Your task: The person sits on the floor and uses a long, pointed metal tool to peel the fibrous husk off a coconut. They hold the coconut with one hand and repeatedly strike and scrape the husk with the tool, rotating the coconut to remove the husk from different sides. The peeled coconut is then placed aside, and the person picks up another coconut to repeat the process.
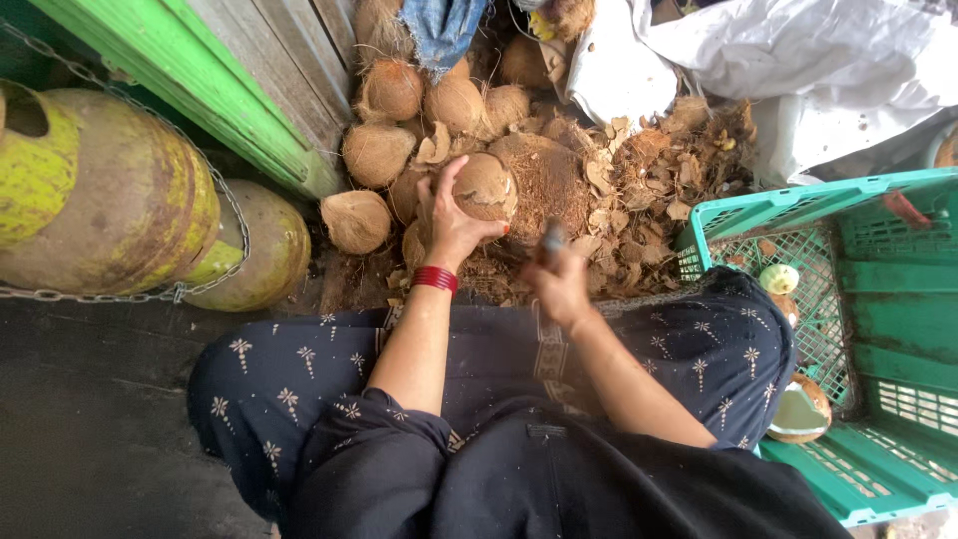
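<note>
Coconut (486, 186) cupped in left hand (446, 222); right hand (561, 284) fisted round blurred tool (552, 238). Judgement: strike clear of cupping fingers.

Ground (329, 289): coconut pile (399, 120), husk scraps (639, 180), green crate (878, 329).

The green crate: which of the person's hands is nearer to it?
Right. The right hand, gripping a dark tool, is just left of the green crate; the left hand holds a coconut farther away.

Soft even daylight; right hand (561, 284) motion-blurred; edges bowed.
</note>
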The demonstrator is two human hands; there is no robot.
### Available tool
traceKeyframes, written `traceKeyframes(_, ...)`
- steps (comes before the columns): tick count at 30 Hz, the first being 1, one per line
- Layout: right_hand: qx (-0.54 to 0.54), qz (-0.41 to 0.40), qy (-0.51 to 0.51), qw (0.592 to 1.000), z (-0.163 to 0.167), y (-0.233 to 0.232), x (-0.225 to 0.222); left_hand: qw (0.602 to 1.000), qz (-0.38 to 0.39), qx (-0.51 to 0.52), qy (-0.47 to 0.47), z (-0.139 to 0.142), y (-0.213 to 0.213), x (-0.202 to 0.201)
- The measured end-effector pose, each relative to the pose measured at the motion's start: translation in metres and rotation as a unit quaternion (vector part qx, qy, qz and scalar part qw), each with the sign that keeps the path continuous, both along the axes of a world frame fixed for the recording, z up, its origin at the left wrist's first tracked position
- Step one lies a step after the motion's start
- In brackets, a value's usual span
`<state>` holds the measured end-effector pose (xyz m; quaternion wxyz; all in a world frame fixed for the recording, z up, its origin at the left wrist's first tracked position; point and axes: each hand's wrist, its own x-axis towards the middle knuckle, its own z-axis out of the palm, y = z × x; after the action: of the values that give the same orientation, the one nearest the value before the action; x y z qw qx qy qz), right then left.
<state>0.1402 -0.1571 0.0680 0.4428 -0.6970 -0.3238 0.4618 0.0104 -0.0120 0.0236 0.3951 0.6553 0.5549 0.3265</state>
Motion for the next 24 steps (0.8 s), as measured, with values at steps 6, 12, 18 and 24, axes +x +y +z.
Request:
traceKeyframes(6, -0.138, -0.055, 0.26, 0.954, -0.059, 0.003, 0.027, 0.998, -0.053, 0.011, 0.039, 0.012, 0.004, -0.022)
traceKeyframes(12, -0.155, 0.056, 0.002, 0.986, -0.006, 0.011, 0.016, 0.993, -0.02, -0.053, 0.104, 0.031, 0.009, -0.002)
traceKeyframes(18, 0.122, 0.059, -0.167, 0.977, 0.041, 0.0, 0.01, 0.97, -0.103, -0.075, 0.208, 0.058, 0.023, 0.024)
traceKeyframes(24, -0.161, -0.053, 0.165, 0.972, 0.008, 0.013, 0.013, 0.957, -0.143, 0.016, 0.251, 0.05, 0.017, 0.04)
